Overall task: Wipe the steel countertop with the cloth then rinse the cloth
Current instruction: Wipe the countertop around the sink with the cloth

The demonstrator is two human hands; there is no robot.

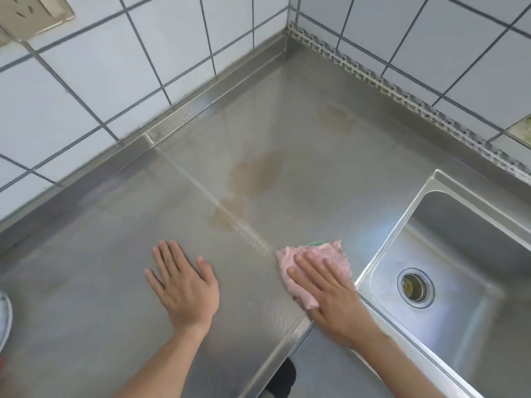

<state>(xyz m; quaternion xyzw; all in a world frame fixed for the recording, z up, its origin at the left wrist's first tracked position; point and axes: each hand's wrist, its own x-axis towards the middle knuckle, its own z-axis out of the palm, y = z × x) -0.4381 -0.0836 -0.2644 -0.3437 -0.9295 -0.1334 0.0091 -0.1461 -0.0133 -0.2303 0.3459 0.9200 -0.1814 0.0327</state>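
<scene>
The steel countertop [115,268] fills the corner below white tiled walls. Brown stains [255,173] streak its middle, with a fainter patch [334,119] farther back. A pink cloth [330,257] with a green edge lies flat near the front, just left of the sink. My right hand [330,297] presses on the cloth with straight fingers. To the left of it, my left hand [184,285] rests flat on the bare steel with fingers spread.
A steel sink [459,242] with a round drain [415,287] is set into the counter at the right. The counter's front edge [287,343] runs diagonally below my hands. A white object [4,320] pokes in at the left edge. A wall socket [31,12] sits top left.
</scene>
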